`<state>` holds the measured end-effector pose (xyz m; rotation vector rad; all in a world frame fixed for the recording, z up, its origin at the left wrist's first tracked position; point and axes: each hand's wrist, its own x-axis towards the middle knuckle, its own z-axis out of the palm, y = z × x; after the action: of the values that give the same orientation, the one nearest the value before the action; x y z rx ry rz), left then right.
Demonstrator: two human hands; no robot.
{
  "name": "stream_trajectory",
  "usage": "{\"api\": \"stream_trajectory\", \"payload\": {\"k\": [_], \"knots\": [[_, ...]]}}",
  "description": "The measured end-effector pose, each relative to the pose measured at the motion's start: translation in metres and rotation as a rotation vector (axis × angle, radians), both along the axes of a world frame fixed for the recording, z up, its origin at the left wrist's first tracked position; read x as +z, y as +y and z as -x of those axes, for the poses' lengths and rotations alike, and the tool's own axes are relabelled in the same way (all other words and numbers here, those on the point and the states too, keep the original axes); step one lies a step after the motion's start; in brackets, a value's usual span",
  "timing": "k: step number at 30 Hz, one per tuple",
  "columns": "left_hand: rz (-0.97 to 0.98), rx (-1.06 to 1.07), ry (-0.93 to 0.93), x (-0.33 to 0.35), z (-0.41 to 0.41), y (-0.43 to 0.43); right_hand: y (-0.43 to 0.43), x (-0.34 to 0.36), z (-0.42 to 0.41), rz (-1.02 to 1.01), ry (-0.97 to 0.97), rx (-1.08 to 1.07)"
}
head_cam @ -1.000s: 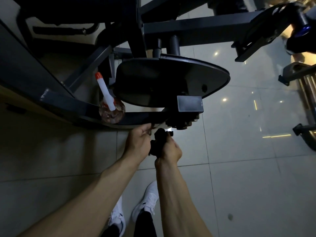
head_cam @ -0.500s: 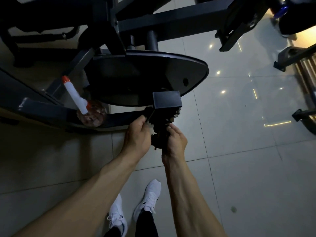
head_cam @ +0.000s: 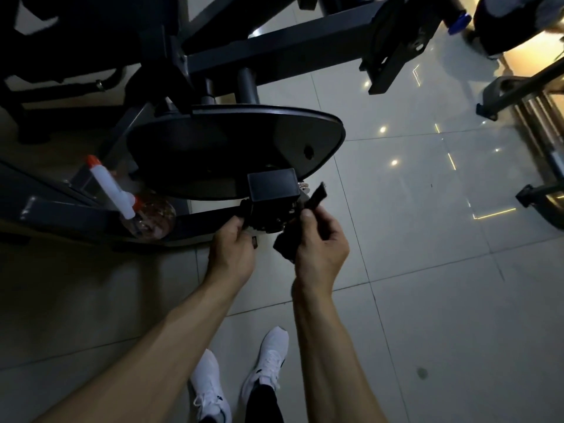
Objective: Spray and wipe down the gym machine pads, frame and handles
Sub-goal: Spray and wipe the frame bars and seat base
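Pinched between the thumb and curled fingers of the right hand [head_cam: 320, 244], a dark cloth [head_cam: 308, 209] stands up against the right side of the square block [head_cam: 272, 185], which sits at the near edge of the machine's oval pad [head_cam: 229, 148]. One end of the cloth pokes up past the block's corner; the other hangs bunched below the hand. The left hand [head_cam: 233, 250] is at the block's left, its fingers curled in against the dark fitting [head_cam: 265, 218] beneath it (the light is too dim to tell whether they grasp anything or merely rest there). Both forearms reach in from the bottom of the view, the hands near each other but apart, with the fitting between them.

The spray bottle [head_cam: 152, 221] rests to the left on a low frame bar [head_cam: 61, 209], just beside the pad's left end, its white neck with an orange tip tilted up and to the left. A thicker frame beam [head_cam: 274, 44] crosses above the pad. Below, two white shoes [head_cam: 210, 389] stand on the pale tiled floor [head_cam: 427, 270].
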<state>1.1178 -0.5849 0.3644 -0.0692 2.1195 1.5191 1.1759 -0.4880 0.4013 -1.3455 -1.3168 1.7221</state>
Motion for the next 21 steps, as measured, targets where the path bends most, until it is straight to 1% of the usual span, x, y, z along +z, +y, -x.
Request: {"api": "stream_trajectory", "payload": {"k": [1, 3, 5, 8, 11, 18, 21], "knots": [[-0.015, -0.005, -0.003, 0.0, 0.002, -0.001, -0.008, -0.006, 0.003, 0.06, -0.01, -0.016], [-0.037, -0.029, -0.011, 0.001, 0.005, -0.003, -0.018, -0.015, 0.009, 0.114, -0.026, -0.055], [-0.041, -0.048, -0.004, 0.0, 0.008, -0.006, -0.022, -0.02, 0.011, 0.122, -0.038, -0.11], [-0.055, -0.053, -0.007, 0.0, 0.009, -0.008, -0.016, -0.02, 0.012, 0.112, -0.063, -0.123], [-0.078, -0.039, -0.016, -0.001, 0.01, -0.007, -0.006, -0.019, 0.018, 0.193, -0.043, -0.142], [-0.075, -0.061, -0.028, 0.001, 0.008, -0.007, -0.016, -0.022, 0.017, 0.157, -0.018, -0.196], [-0.084, -0.059, -0.032, 0.001, 0.01, -0.008, -0.018, -0.022, 0.023, 0.17, -0.045, -0.235]]}}
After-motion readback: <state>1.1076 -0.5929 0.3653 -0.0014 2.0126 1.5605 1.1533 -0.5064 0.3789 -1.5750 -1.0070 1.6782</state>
